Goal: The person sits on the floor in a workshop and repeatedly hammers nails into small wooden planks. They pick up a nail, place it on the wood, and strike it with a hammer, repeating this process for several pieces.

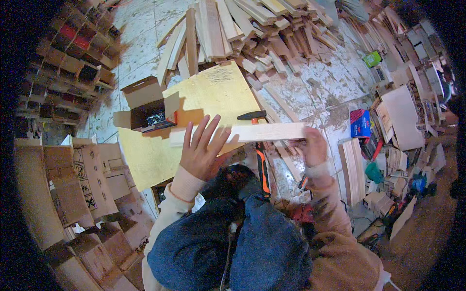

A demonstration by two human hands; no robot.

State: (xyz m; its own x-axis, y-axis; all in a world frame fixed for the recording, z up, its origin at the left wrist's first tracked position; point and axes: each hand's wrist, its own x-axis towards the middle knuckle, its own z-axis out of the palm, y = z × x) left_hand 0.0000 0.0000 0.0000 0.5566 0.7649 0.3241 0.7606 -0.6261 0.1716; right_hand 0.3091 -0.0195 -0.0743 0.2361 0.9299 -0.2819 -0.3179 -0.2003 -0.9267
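Two hands steady one pale wooden slat (252, 132) lying crosswise over the yellow board (208, 102). It is long, flat and light-grained. The left hand (201, 148) rests open on its left part, fingers spread; the right hand (313, 145) is closed around its right end. Left of the slat, on the board's edge, an open cardboard box (145, 106) holds dark small metal pieces. A hammer (259, 145) with an orange-black handle lies under the slat. Beyond the board's far edge rises a heap of timber offcuts (252, 34).
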